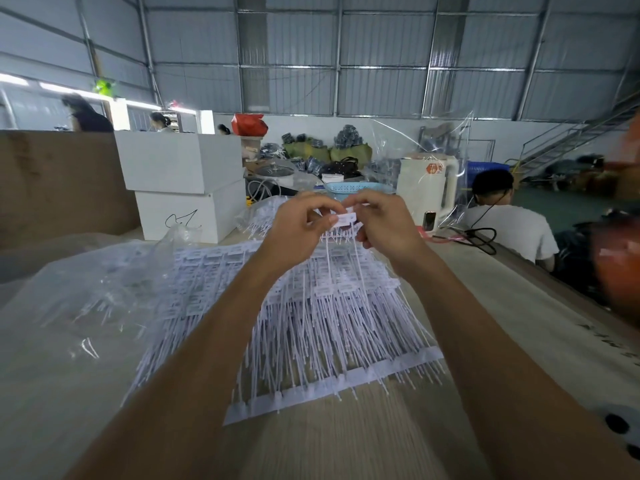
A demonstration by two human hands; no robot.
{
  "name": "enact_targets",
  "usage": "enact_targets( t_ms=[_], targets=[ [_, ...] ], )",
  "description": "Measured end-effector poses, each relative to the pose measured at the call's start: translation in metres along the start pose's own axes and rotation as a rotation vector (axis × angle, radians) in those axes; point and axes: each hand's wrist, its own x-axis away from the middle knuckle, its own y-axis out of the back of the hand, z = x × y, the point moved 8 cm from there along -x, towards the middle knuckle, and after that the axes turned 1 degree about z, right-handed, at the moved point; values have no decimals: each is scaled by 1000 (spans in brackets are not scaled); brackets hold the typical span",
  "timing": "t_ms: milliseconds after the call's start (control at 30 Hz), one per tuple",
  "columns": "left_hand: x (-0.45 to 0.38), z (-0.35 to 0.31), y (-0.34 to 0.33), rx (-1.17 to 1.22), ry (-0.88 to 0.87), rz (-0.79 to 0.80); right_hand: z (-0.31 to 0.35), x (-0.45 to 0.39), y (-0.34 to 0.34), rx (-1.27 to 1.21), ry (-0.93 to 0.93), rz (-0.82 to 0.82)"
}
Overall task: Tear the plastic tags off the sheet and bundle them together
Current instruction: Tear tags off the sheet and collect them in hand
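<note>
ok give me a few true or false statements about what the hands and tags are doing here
1. Both hands pinch a small stack of tags held above the table. True: the left hand and right hand both grip it.
2. The sheets of tags lie on the floor. False: they lie on the table.
3. Two white boxes are stacked at the far left of the table. True.
4. The blue basket sits in front of the hands, nearest the camera. False: it is behind them.
5. The right hand is resting flat on the table. False: it is raised, fingers curled on the tags.
</note>
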Motion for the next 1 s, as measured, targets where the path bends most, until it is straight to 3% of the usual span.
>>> enact_targets(
  t_ms=[233, 600, 833, 1000],
  targets=[
    [-1, 4, 9, 12, 14, -83, -3, 5, -13, -42, -50, 153],
    [0, 10, 16, 32, 49, -196, -11, 1, -19, -410, -85, 89],
    [-2, 10, 0, -5, 123, 13, -14, 3, -24, -321, -36, 102],
    [1, 8, 11, 174, 98, -52, -2, 9, -28, -358, 22, 93]
  ],
)
